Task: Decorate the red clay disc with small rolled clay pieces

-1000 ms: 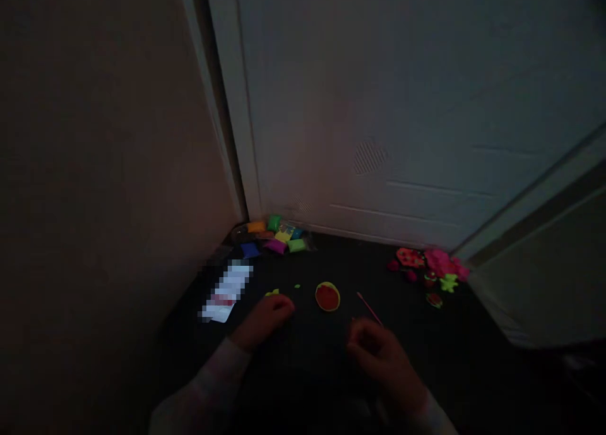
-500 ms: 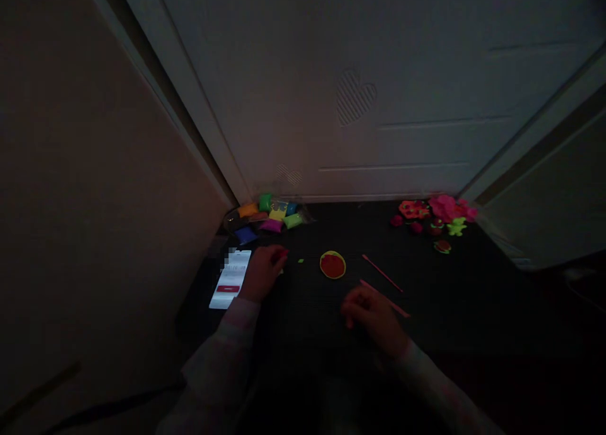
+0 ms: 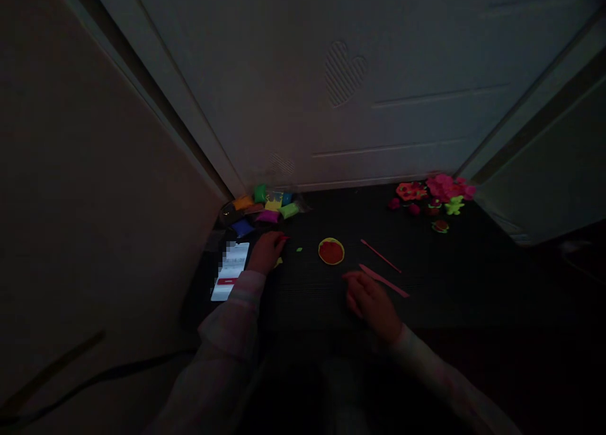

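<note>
On the dark table (image 3: 307, 305), the left hand (image 3: 266, 252) is bent at the left with its fingers drawn together; whether it grasps something, I cannot tell. The right hand (image 3: 372, 302), on the near side, is loosely curled, with nothing visible in it. The red disc with yellow rim (image 3: 331, 252) lies between the hands, slightly farther. The step in hand seems to be work with small pieces at the left: yellow (image 3: 279, 262) and green (image 3: 299, 249). The next move calls, I think, for a light fingertip grip.
</note>
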Motion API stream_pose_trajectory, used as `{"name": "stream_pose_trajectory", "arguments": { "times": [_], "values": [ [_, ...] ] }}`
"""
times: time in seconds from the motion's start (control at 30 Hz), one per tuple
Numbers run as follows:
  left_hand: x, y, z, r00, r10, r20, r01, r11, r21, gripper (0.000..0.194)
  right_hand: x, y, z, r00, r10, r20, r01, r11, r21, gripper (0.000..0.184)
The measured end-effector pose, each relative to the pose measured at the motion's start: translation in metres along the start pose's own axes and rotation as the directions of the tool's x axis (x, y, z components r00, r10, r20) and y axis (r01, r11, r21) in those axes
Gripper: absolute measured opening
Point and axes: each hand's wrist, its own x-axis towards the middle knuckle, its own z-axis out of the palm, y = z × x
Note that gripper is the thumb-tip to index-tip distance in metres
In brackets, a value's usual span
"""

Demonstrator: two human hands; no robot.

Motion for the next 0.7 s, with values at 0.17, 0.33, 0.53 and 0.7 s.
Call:
{"name": "stream_pose_trajectory", "arguments": {
  "times": [0.17,0.33,0.53,0.7],
  "values": [
    [-0.006,0.006,-0.006,0.995,-0.024,-0.096,0.012,0.991,-0.131,0.028,0.003,0.0,-0.002,1.0,0.001,-0.028,-0.002,0.999,-0.04,0.031],
    [-0.037,0.037,-0.014,0.981,-0.135,-0.138,0.073,0.922,-0.381,0.027,0.002,-0.003,-0.004,1.0,-0.014,0.001,0.014,0.995,-0.099,0.031],
    [-0.083,0.082,0.011,0.967,-0.194,0.167,0.253,0.642,-0.724,0.021,-0.001,-0.001,0.002,0.998,-0.047,0.034,0.053,0.976,-0.209,0.021],
    [-0.096,0.1,0.036,0.896,-0.22,0.387,0.434,0.238,-0.869,0.044,-0.005,0.005,0.015,0.992,-0.082,0.093,0.105,0.955,-0.279,0.015]
  ]
}}
